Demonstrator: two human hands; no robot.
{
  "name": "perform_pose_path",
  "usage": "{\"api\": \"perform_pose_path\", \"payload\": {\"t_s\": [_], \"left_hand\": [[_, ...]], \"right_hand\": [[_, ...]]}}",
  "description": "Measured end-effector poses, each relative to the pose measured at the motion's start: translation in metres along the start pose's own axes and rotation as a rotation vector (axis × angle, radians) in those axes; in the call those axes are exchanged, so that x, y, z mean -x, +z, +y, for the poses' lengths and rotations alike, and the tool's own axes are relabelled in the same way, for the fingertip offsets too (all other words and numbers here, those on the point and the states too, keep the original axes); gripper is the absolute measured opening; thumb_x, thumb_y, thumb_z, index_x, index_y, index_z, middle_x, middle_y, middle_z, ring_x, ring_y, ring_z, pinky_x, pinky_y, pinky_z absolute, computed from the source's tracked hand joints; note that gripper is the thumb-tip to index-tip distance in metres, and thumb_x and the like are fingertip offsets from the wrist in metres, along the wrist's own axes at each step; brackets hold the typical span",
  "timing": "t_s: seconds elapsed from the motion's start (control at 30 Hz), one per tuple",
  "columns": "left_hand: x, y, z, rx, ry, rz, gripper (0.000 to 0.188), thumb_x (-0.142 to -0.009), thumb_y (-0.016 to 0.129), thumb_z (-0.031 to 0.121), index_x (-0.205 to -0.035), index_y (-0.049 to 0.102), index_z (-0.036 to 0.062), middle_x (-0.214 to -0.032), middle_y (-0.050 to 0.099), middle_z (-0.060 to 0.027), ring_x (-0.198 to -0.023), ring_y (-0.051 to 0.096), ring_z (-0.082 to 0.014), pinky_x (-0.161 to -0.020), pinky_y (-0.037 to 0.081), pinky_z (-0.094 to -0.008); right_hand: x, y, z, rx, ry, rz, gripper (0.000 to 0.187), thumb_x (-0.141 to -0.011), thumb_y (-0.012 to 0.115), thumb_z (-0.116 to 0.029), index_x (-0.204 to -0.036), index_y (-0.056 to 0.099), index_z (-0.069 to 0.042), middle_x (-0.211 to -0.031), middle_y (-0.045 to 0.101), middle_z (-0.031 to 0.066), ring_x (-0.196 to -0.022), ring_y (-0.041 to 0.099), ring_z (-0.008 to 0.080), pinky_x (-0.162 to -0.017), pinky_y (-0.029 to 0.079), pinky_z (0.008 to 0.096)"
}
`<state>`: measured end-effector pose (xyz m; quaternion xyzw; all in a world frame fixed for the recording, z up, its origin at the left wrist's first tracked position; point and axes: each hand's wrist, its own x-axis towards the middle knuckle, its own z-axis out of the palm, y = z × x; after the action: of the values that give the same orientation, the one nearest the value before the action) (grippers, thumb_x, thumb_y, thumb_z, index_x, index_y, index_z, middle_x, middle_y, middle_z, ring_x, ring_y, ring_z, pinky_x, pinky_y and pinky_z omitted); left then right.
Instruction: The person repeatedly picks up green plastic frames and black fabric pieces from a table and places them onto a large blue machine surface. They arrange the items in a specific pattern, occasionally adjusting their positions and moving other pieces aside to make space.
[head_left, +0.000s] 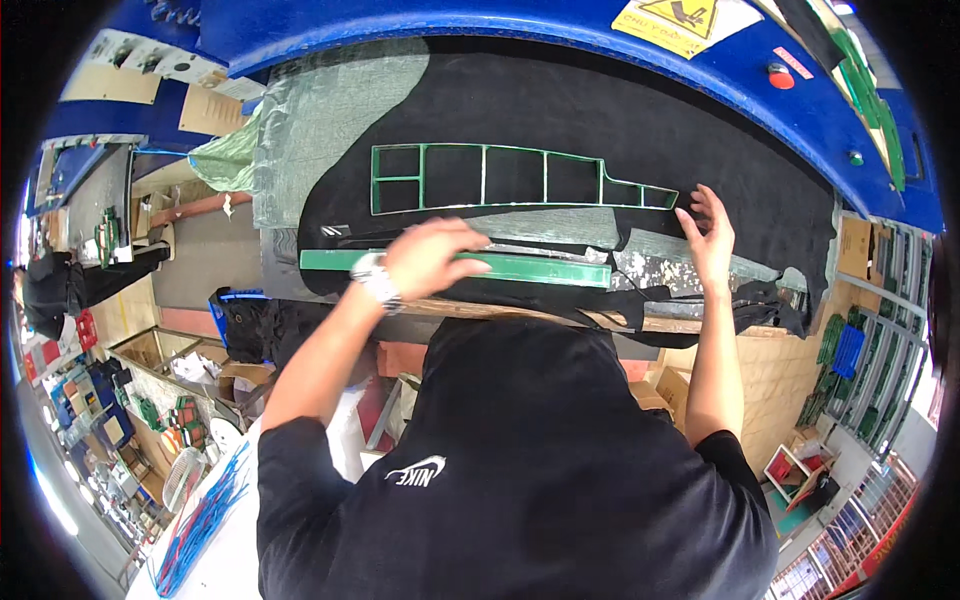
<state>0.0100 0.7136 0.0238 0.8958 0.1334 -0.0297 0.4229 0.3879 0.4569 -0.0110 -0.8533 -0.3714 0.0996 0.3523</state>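
A long green-edged cutting die (484, 177) with several cross-bars lies flat on a black sheet of material (560, 95). My right hand (712, 240) is beside the die's narrow right tip, with its thumb and fingers apart and nothing between them. Whether the thumb touches the tip, I cannot tell. Nearer to me lies a long green bar-shaped die (545, 271). Over its left part is my left hand (432, 260), fingers stretched to the right and thumb apart, slightly blurred. It covers part of the bar; contact with it is unclear.
Black offcuts (625, 305) lie along the near edge, around a bare worn patch of the bed (665, 268). A blue machine beam (480, 35) with a red button (781, 76) spans the far side. Grey-green sheeting (300, 140) is at left. Racks with dies (875, 350) stand right.
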Motion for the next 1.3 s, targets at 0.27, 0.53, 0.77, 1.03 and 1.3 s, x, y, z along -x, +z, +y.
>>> {"api": "perform_pose_path", "payload": {"t_s": [0.27, 0.53, 0.77, 1.03, 1.3], "left_hand": [[-0.002, -0.003, 0.041, 0.358, -0.234, -0.019, 0.024, -0.089, 0.077, 0.023, -0.099, 0.072, 0.0008, -0.084, 0.073, -0.0104, -0.076, 0.069, -0.0181, -0.069, 0.052, -0.0327], [-0.012, -0.057, 0.113, 1.240, -0.021, 0.247, 0.012, -0.097, 0.070, 0.013, -0.099, 0.065, 0.0015, -0.090, 0.072, -0.0062, -0.077, 0.069, -0.0117, -0.071, 0.057, -0.0265], [-0.023, -0.058, 0.111, 1.368, 0.035, 0.454, 0.021, -0.102, 0.062, 0.027, -0.104, 0.059, 0.0067, -0.081, 0.065, -0.0049, -0.072, 0.064, -0.0173, -0.079, 0.055, -0.0362], [-0.030, -0.078, 0.121, 1.069, -0.177, 0.289, 0.017, -0.101, 0.067, 0.021, -0.102, 0.066, 0.0037, -0.084, 0.068, -0.0009, -0.069, 0.064, -0.0081, -0.064, 0.054, -0.0233], [-0.065, -0.059, 0.098, 0.899, -0.019, 0.064, 0.029, -0.099, 0.069, 0.025, -0.112, 0.069, -0.0006, -0.089, 0.070, -0.0008, -0.077, 0.064, -0.0080, -0.070, 0.053, -0.0236]], "right_hand": [[0.027, -0.035, -0.046, -0.184, 0.072, 0.063, 0.031, -0.092, 0.074, -0.010, -0.122, 0.067, -0.003, -0.115, 0.070, 0.0066, -0.101, 0.066, 0.0138, -0.088, 0.052, 0.0276], [0.049, -0.011, -0.140, -0.379, -0.060, -0.024, 0.029, -0.088, 0.073, -0.003, -0.117, 0.068, 0.000, -0.110, 0.069, 0.0079, -0.098, 0.066, 0.0148, -0.087, 0.052, 0.0282], [0.040, 0.003, -0.186, -0.243, -0.447, -0.048, 0.053, -0.076, 0.084, -0.006, -0.126, 0.064, -0.003, -0.122, 0.064, 0.0144, -0.110, 0.064, 0.0282, -0.094, 0.052, 0.0341], [0.027, -0.003, -0.188, 0.492, -1.065, 0.311, 0.050, -0.077, 0.086, -0.032, -0.121, 0.067, -0.046, -0.163, 0.023, 0.0172, -0.151, 0.013, 0.0460, -0.117, 0.007, 0.0659], [0.013, -0.016, -0.190, 0.667, -1.069, 0.138, 0.055, -0.076, 0.078, -0.034, -0.130, 0.066, -0.035, -0.136, 0.060, -0.0011, -0.129, 0.054, 0.0210, -0.117, 0.002, 0.0636]]}}
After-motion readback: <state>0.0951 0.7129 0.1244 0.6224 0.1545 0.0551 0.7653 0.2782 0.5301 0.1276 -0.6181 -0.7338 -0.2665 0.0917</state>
